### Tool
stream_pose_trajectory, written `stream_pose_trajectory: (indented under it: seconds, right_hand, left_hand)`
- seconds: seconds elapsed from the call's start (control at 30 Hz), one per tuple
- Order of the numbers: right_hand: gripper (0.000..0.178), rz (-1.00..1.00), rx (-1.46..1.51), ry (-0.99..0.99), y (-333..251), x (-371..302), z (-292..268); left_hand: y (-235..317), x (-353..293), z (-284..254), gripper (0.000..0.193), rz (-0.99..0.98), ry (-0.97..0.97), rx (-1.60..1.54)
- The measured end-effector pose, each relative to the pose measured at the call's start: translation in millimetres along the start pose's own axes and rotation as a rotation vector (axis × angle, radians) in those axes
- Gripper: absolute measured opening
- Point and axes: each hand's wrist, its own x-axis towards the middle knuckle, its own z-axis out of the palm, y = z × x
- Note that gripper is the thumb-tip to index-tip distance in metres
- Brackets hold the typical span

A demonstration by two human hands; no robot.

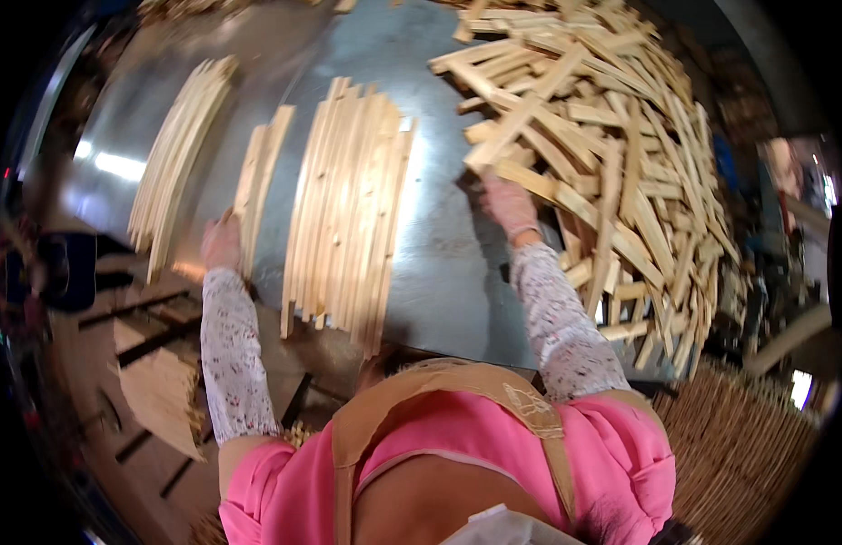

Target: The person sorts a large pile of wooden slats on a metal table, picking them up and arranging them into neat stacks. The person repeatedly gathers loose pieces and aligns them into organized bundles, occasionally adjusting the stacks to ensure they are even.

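My left hand (223,242) is at the left edge of a narrow pair of wooden strips (262,177), by their near end. Its fingers look loosely stretched and do not wrap round the wood. At the near-left side of a jumbled heap, my right hand (510,207) is closed at the near end of a pale wooden strip (534,109); its fingertips are partly hidden. Between the hands lies a wide row of wooden strips (343,204), side by side. Both hands look gloved, and patterned sleeves cover my forearms.
The loose heap of wooden strips (652,173) covers the right of the metal table (448,263). Another row of strips (183,159) lies at the far left. Below the left table edge, a stack of wood (162,395) stands on a dark frame. Bundled sticks (730,454) are at the lower right.
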Motion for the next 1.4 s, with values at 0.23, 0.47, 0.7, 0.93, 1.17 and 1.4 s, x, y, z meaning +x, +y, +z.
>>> stream_pose_trajectory:
  seconds: [0.23, 0.47, 0.7, 0.93, 1.17, 1.4]
  right_hand:
    - [0.063, 0.625, 1.784, 0.393, -28.2, 64.1, 18.3]
    - [0.02, -0.091, 0.613, -0.016, 24.8, 30.9, -27.7]
    - [0.04, -0.082, 0.26, 0.321, 181.0, -84.4, -143.2]
    - [0.05, 0.034, -0.371, 0.399, 264.7, -80.2, -211.4]
    - [0.048, -0.594, -0.435, 0.374, 115.3, -19.8, -170.0]
    - [0.056, -0.689, -0.624, 0.192, 82.1, 75.1, -162.2]
  left_hand:
    - [87.1, -12.0, 18.2, 0.074, 0.232, 0.358, 0.066]
    - [287.9, -92.3, 28.8, 0.057, 0.507, 0.003, -0.89]
    - [421.6, -120.7, 59.8, 0.057, 0.931, 0.071, -0.405]
    - [500.6, -66.2, 91.0, 0.066, 0.781, 0.251, -0.316]
    - [516.1, -93.7, 106.0, 0.059, 0.597, 0.276, -0.154]
    - [490.7, -158.4, 52.6, 0.072, 0.741, -0.098, -0.358]
